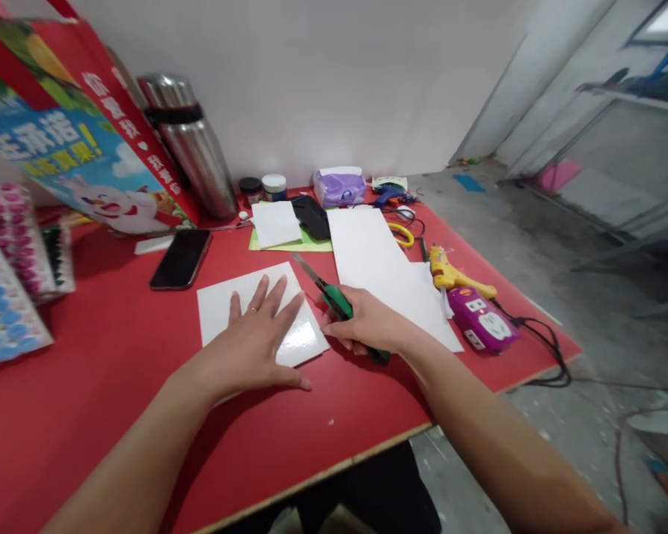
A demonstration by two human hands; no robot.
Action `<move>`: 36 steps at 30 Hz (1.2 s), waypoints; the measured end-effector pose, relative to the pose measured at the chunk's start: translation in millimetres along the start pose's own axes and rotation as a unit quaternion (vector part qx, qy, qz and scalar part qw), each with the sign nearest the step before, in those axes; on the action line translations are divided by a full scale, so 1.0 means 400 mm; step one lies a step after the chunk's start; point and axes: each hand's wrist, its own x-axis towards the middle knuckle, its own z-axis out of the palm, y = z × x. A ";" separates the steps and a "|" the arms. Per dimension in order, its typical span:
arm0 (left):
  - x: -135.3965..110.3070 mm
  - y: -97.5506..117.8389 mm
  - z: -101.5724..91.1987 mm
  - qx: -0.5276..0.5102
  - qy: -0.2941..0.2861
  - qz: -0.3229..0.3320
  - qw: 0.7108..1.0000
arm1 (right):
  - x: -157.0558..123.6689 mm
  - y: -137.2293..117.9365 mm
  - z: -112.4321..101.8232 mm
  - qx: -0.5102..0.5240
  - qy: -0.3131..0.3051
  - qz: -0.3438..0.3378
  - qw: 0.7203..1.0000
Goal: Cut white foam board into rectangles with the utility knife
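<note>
On glossy white card (303, 335), left hand (256, 337) splays; right hand (370, 319) grips a green cutter (337, 301).

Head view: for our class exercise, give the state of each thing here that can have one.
Green utility knife: blade out, in the right hand
White panel: flat, under the spread left hand
Phone: face up, screen dark
Steel flask: standing, cap on
Black-lidded jar: closed
White-lidded jar: closed
Yellow glue gun: lying down

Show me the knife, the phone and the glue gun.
Knife (338, 301), head view, on its green handle.
Phone (182, 259), head view, middle of its dark screen.
Glue gun (448, 275), head view, on its yellow body.
</note>
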 end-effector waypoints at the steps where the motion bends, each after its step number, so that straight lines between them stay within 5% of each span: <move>1: -0.001 0.003 -0.002 0.001 0.000 0.002 1.000 | 0.001 0.000 0.000 0.005 -0.003 -0.001 1.000; 13: -0.086 -0.022 0.000 0.036 0.035 -0.060 0.997 | 0.005 -0.002 0.005 -0.024 -0.034 0.014 0.999; 24: -0.032 0.117 -0.003 0.098 0.079 -0.153 0.980 | 0.016 0.010 0.008 0.047 -0.029 0.011 0.998; 30: -0.013 0.127 0.015 0.111 0.091 -0.139 0.980 | 0.014 0.009 0.008 0.024 -0.041 0.005 0.999; 36: -0.014 0.068 -0.018 0.097 0.097 -0.074 0.988 | 0.010 0.001 0.009 0.017 -0.043 0.013 0.999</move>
